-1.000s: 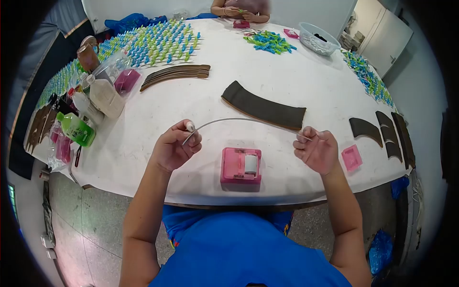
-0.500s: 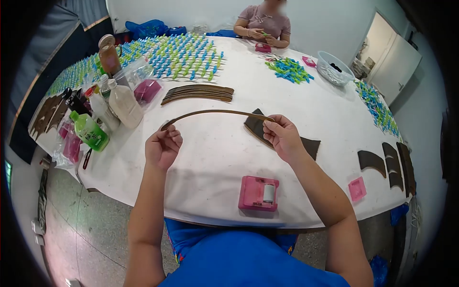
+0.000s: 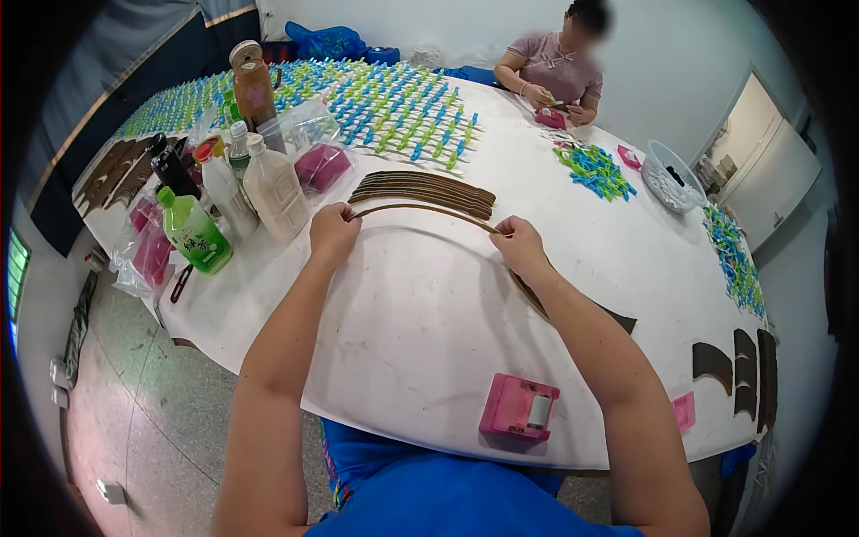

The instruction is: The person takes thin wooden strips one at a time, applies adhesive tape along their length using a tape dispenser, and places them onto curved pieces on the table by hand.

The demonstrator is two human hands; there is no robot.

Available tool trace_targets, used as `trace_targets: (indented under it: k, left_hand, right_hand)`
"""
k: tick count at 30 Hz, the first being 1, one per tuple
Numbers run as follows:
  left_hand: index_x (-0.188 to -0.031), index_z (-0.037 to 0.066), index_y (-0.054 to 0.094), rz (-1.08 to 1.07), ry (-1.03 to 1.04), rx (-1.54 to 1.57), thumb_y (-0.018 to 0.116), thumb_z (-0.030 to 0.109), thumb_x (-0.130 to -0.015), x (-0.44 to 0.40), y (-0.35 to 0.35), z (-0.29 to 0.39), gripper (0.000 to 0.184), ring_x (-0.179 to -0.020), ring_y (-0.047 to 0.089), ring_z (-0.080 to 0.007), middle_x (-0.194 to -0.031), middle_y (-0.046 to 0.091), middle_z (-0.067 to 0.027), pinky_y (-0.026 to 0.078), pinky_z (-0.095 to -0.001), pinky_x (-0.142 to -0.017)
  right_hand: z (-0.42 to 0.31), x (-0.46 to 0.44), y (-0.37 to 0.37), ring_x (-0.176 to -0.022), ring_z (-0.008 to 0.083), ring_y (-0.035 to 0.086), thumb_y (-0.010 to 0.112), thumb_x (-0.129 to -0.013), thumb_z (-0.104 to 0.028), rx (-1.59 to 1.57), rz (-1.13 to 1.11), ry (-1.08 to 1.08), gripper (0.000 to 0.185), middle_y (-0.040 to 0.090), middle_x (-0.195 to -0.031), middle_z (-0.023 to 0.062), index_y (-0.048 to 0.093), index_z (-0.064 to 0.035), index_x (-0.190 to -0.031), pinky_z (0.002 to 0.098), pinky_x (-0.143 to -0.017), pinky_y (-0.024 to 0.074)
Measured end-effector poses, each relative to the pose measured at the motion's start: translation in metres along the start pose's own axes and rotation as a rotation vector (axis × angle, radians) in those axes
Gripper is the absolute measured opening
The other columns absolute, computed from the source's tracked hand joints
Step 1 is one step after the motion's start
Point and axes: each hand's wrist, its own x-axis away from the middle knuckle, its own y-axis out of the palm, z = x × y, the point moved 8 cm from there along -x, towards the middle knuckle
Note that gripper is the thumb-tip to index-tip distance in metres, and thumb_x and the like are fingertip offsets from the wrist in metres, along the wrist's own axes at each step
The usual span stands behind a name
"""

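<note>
A thin, curved brown strip [image 3: 425,208] is stretched between my two hands, bowed away from me. My left hand [image 3: 335,233] pinches its left end, and my right hand [image 3: 521,244] pinches the right end. Just beyond it lies a stack of similar curved brown strips [image 3: 422,192], close to the held one. Dark curved pieces [image 3: 620,320] lie partly hidden under my right forearm. Nearer to me on the table sits a pink tape dispenser [image 3: 521,410] with a pale roll in it.
Bottles, including a green one [image 3: 195,234], crowd the left beside a pink item in plastic [image 3: 322,167]. Rows of blue and green pieces [image 3: 394,112] cover the far left. Across the table a person [image 3: 559,67] handles small pieces near a clear basin [image 3: 671,179]. Dark pieces [image 3: 713,365] lie right.
Both hands have carried the strip forward, up to the stack, and lowered it towards the table. The camera view has shifted, so the table's items appear further right.
</note>
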Motion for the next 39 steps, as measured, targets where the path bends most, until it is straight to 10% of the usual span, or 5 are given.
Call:
trace_targets:
  k: [5,20,39]
  left_hand:
    - [-0.096,0.004,0.081,0.209,0.170,-0.287,0.080,0.024,-0.082,-0.016,0.003,-0.003,0.024,-0.089,0.073,-0.0363,-0.094,0.076,-0.0188,0.057,-0.0453,-0.084]
    - [-0.124,0.001,0.055,0.336,-0.101,-0.309,0.084,0.031,-0.084,-0.016,-0.002,0.002,0.058,-0.119,0.065,-0.0385,-0.127,0.065,-0.0208,0.053,-0.0471,-0.103]
    - [-0.122,0.000,0.058,0.323,-0.138,-0.326,0.081,0.032,-0.087,-0.019,-0.001,0.001,0.053,-0.123,0.064,-0.0375,-0.128,0.067,-0.0207,0.052,-0.0456,-0.106]
  right_hand:
    - [-0.004,-0.009,0.012,-0.107,0.0342,0.067,0.077,-0.089,-0.019,0.346,0.090,-0.020,0.019,0.064,-0.118,0.0187,0.076,-0.0055,-0.102,0.0437,-0.096,0.0558]
    - [0.000,-0.024,0.028,-0.117,0.0350,0.064,0.075,-0.092,-0.020,0.343,0.150,0.125,0.017,0.059,-0.127,0.0184,0.077,-0.0082,-0.105,0.0450,-0.103,0.0541]
    - [0.000,-0.019,0.024,-0.118,0.0349,0.061,0.080,-0.090,-0.025,0.284,0.195,0.181,0.042,0.054,-0.129,0.0187,0.062,-0.0029,-0.121,0.0436,-0.103,0.0525]
